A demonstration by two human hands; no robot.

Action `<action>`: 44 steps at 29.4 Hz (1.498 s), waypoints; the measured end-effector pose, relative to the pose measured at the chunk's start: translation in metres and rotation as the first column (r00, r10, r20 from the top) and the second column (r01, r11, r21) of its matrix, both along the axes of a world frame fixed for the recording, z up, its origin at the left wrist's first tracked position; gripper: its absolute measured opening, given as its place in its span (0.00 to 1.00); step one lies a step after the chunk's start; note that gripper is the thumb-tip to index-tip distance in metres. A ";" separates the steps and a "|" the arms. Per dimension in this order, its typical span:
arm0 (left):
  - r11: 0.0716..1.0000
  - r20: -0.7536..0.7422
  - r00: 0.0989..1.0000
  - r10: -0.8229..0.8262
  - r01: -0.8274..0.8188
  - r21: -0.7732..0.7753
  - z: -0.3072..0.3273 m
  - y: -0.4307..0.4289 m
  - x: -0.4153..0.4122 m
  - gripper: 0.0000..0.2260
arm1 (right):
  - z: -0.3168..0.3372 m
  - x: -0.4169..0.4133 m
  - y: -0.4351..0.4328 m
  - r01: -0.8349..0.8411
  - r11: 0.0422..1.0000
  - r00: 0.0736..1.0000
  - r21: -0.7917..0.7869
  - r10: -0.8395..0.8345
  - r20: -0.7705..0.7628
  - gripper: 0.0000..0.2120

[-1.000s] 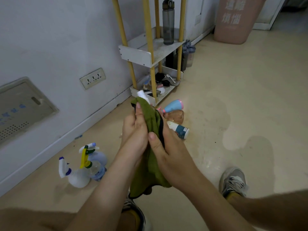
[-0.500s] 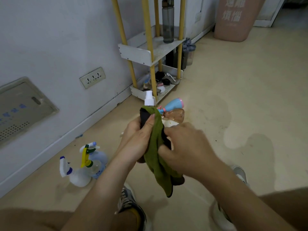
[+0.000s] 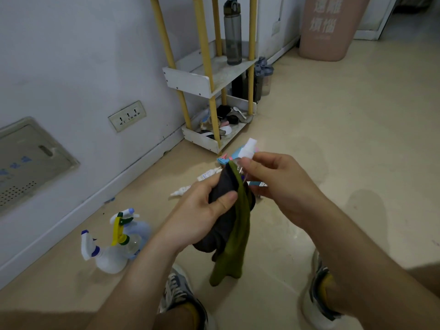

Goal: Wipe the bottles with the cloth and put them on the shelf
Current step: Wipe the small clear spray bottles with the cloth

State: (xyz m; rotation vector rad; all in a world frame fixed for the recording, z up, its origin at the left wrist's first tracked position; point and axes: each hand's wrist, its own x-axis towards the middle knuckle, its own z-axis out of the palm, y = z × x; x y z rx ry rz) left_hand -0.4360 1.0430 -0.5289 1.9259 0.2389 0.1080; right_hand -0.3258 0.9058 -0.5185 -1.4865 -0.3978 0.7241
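One small spray bottle [image 3: 247, 148] is mid-air, short of the shelf [image 3: 188, 79]. The cloth [image 3: 238, 234] wraps its body, left hand [image 3: 202, 215] fingers [image 3: 226, 198] curled round it. The right hand [image 3: 281, 184] pinches the neck under the cap. Probably light, slick plastic: hold the body, not the cap.

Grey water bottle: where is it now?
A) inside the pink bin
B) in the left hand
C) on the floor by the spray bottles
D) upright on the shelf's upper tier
D: the grey water bottle stands upright on the upper tier of the shelf.
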 end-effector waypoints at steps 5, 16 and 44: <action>0.966 0.055 0.974 0.220 -0.226 0.127 0.002 -0.002 0.006 0.12 | 0.002 -0.005 0.002 0.142 0.986 0.990 0.088 -0.143 -0.002 0.07; 0.467 -0.228 0.745 0.627 -0.593 -0.656 0.014 -0.006 0.020 0.10 | -0.008 -0.034 0.019 0.093 0.994 0.879 0.064 -0.112 0.463 0.07; 0.590 0.018 0.809 0.588 -0.414 -0.694 0.014 -0.010 0.016 0.15 | -0.026 -0.072 0.043 0.336 0.939 0.923 -0.078 -0.344 -0.169 0.19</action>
